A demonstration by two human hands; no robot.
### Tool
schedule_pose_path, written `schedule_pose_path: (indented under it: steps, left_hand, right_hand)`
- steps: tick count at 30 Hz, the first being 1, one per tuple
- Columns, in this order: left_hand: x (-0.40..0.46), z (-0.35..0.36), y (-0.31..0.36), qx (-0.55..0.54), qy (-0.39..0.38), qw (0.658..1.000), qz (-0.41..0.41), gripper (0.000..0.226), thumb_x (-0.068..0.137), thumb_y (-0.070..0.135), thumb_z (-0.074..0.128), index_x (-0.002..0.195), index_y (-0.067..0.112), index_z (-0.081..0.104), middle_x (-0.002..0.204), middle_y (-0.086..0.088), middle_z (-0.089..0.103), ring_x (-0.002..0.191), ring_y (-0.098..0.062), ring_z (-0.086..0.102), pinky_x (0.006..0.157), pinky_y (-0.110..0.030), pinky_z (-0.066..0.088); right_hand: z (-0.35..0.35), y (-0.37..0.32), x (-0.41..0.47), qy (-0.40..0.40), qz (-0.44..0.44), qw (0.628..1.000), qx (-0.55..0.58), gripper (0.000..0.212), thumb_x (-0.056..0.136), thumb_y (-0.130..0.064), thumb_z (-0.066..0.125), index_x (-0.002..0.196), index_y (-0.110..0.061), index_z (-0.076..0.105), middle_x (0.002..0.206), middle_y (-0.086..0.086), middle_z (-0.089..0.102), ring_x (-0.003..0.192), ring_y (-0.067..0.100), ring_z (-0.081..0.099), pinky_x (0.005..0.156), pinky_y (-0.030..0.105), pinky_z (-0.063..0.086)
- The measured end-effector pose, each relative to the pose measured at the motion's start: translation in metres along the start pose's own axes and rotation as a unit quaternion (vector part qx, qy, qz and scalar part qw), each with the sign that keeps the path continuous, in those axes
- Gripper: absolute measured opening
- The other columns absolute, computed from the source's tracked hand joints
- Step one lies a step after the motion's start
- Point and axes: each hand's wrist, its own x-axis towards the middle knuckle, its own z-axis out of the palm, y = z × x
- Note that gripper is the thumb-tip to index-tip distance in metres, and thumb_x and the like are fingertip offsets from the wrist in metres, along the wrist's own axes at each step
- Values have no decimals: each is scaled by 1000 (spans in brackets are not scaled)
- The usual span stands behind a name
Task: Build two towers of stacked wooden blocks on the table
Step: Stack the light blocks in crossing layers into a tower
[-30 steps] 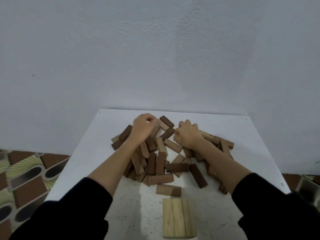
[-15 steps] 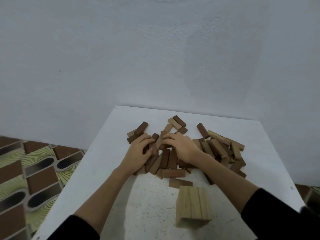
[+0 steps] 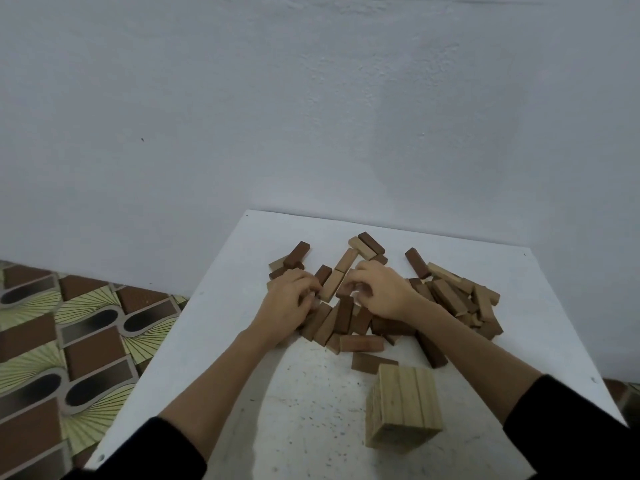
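Wooden blocks (image 3: 349, 317) half-hidden under both hands, curled fingers' (image 3: 360, 271) grasp impossible to tell.

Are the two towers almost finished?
Not nearly. One pale stack stands at the near edge, only a few layers high. Both hands are digging in the loose pile of blocks. No second tower shows, so most stacking is left.

**White counter, blocks on top**

The white speckled counter (image 3: 311, 420) carries a loose heap of brown wooden blocks (image 3: 446, 299) across its middle. Nearer the person than the heap stands a pale block stack (image 3: 403, 408), and one dark block (image 3: 372, 362) lies between them.
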Motion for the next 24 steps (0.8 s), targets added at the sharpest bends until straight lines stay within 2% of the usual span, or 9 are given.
schedule_pose_path:
  steps: [3,5,8,11,14,16,19,21,24]
  left_hand:
    - [4,8,15,-12,-31,999,19,19,89,2,55,98,10,69,101,2,64,95,-10,52,81,-21,40]
    - [12,15,27,-6,-64,997,30,19,91,5,53,100,11,68,103,2,63,99,-10,51,85,-21,38]
    - [29,27,44,-4,-110,992,60,21,91,5,52,103,10,67,106,0,63,107,-12,50,93,-23,38]
    - [45,43,63,24,-150,983,102,19,90,8,53,104,9,66,110,-3,62,110,-16,51,96,-33,40]
    - [56,62,85,50,-197,970,134,29,91,14,54,118,10,61,127,-3,56,120,-16,45,100,-29,35]
    - [62,74,94,67,-218,962,148,41,91,17,55,131,9,53,140,-5,49,129,-18,40,106,-27,28]
    - [67,87,97,121,-248,947,162,54,94,31,54,142,11,40,151,-4,36,133,-20,35,109,-30,20]
    - [68,89,90,130,-232,950,163,49,95,33,52,138,11,45,146,-5,42,127,-22,40,106,-30,24]
    - [69,85,75,127,-212,956,155,36,96,31,50,121,7,58,129,-6,55,118,-21,47,101,-33,35]
  right_hand:
    - [-16,12,-10,103,144,984,34,33,89,-6,46,115,-21,59,110,-5,53,100,15,52,77,31,43]
    - [-27,30,-20,149,224,963,18,24,91,-8,44,109,-13,61,106,2,53,98,21,54,75,28,40]
    - [-42,56,-38,126,296,945,-60,24,92,-11,44,107,-5,61,111,12,52,105,30,50,77,35,42]
    - [-46,74,-57,86,355,927,-81,28,95,-22,44,118,-9,54,119,15,48,112,33,42,88,41,42]
    - [-38,78,-69,53,311,947,-54,41,96,-36,46,134,-20,44,125,14,43,114,32,40,94,40,36]
    - [-28,76,-74,29,259,958,-124,43,96,-39,46,136,-25,41,128,11,41,115,29,39,93,38,36]
    - [-19,82,-80,43,208,958,-191,40,97,-28,43,136,-26,42,129,11,41,113,29,40,92,40,38]
    - [-23,91,-83,61,232,954,-182,41,94,-14,41,134,-24,44,127,12,41,111,30,40,89,39,38]
    - [-30,102,-86,77,260,953,-133,39,93,-10,41,131,-19,47,124,13,41,109,30,40,86,40,39]
